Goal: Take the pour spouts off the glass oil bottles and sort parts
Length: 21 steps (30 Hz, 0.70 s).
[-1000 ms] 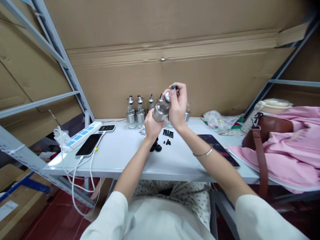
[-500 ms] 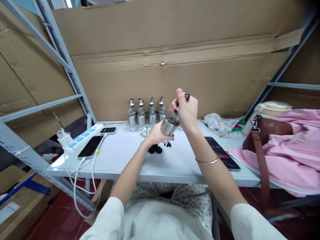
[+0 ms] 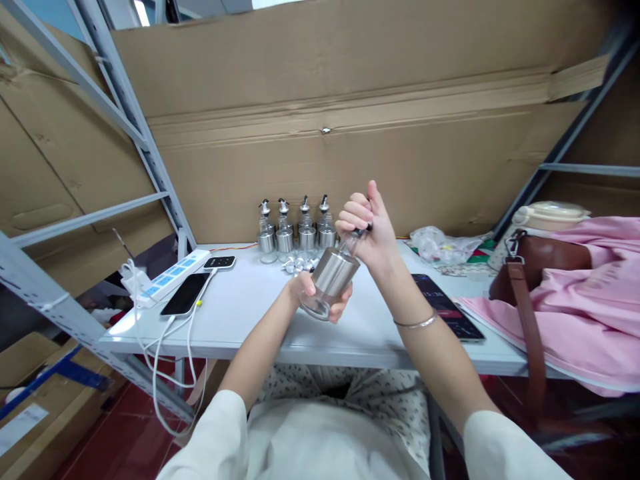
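A clear glass oil bottle [image 3: 334,272] with a brushed steel sleeve is held tilted in front of me, its neck leaning up and to the right. My left hand [image 3: 305,288] is closed around its glass lower part, fingertips showing at the right side. Around the top of the bottle, my right hand [image 3: 369,227] is closed, thumb pointing up. Bits of a black pour spout [image 3: 364,231] show between its fingers; the rest is hidden. Behind, several similar bottles [image 3: 286,239] with steel-and-black spouts stand upright in a row. Small clear-and-silver pieces [image 3: 296,265] lie before them.
On the left are a power strip [image 3: 176,275], a black phone [image 3: 186,293], a small device [image 3: 219,263] and white cables. A larger phone [image 3: 445,307], plastic bag [image 3: 443,245], brown bag [image 3: 543,263] and pink cloth [image 3: 590,300] lie right. Cardboard [image 3: 350,160] backs the table.
The bottle has come lower and leans with more of its glass base showing. My right hand has turned, its fingers now wrapped at the top; the bottle now hides the small black parts on the table.
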### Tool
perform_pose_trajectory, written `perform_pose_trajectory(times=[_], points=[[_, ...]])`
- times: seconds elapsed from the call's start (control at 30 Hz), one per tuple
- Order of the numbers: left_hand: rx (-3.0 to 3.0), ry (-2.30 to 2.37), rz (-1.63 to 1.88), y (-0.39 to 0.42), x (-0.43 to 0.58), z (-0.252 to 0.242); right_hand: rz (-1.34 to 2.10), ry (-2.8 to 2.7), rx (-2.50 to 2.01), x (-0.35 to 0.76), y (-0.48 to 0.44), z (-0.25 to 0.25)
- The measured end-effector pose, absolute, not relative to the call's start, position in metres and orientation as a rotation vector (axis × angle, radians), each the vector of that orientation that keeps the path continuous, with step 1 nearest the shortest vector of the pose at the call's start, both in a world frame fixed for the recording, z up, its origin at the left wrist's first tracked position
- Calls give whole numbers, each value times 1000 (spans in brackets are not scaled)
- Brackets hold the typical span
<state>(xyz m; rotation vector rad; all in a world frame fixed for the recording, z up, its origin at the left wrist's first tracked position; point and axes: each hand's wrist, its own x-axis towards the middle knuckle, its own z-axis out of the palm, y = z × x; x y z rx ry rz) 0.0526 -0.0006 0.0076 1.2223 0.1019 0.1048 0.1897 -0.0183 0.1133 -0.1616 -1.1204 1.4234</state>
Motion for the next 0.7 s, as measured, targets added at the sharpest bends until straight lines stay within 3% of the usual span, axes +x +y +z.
perform_pose_trajectory(times=[0.2,0.47,0.6,0.7], points=[[1266,200,356,-1,57,15,1161,-886,-253,187,11,113],[1524,550,811,-1,60,20,426,-1139,-690,202,23,90],[1695,917,1197,6,64,19,471,-1561,-1008,208,13,75],[1815,1175,1268,10,67,15,446,-1621,-1068,210,14,67]])
